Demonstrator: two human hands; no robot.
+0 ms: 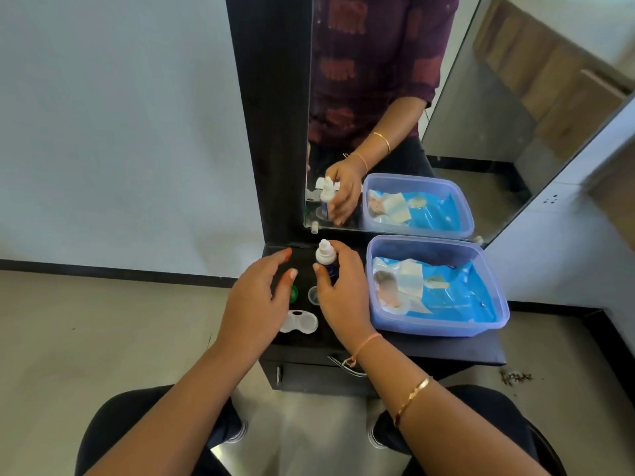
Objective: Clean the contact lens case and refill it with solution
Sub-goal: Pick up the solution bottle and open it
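A small solution bottle [324, 257] with a white nozzle stands upright on the black dresser top [446, 348], and my right hand [340, 290] is wrapped around it. The white contact lens case [298, 321] lies uncapped near the front edge. Behind it sit a green cap [294, 293] and a clear cap [313, 295]. My left hand [256, 304] hovers open above the green cap and the left side of the case, holding nothing.
A translucent blue tub [436, 329] with a blue packet and wipes stands to the right of the bottle. A mirror [378, 115] rises behind the dresser. A drawer handle [347, 367] sits below the front edge.
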